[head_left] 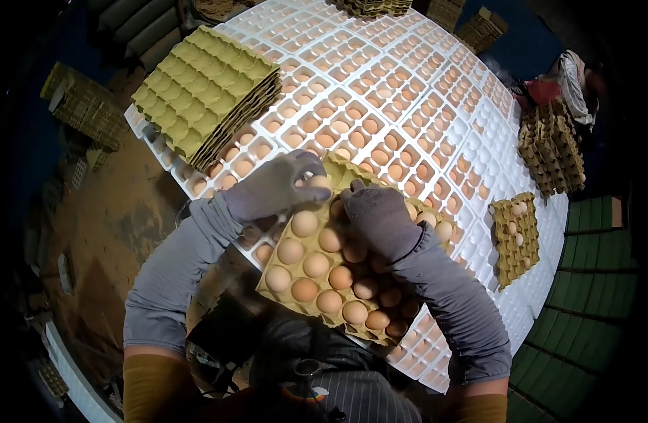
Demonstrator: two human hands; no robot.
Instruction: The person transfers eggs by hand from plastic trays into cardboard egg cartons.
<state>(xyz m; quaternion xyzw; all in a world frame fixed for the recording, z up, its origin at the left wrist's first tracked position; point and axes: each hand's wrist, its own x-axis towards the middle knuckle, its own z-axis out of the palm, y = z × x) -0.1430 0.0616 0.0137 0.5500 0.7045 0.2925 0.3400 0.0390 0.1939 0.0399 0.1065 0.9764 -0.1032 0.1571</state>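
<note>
Both hands wear grey gloves and are over a yellowish pulp egg tray point(263, 277) holding many brown eggs, close to the body. My left hand point(278, 187) is closed around a pale egg point(318, 185) at the tray's upper left edge. Over the tray's upper middle, my right hand point(380, 218) has its fingers curled downward, and whatever they hold, if anything, is hidden beneath. The tray lies over white foam trays point(401, 169) filled with rows of eggs.
A tall stack of empty pulp trays point(200, 92) stands at upper left. Another pulp tray point(516, 257) with a few eggs lies on the right. More stacks point(552, 144) are at the right edge, with further stacks point(88, 106) at far left.
</note>
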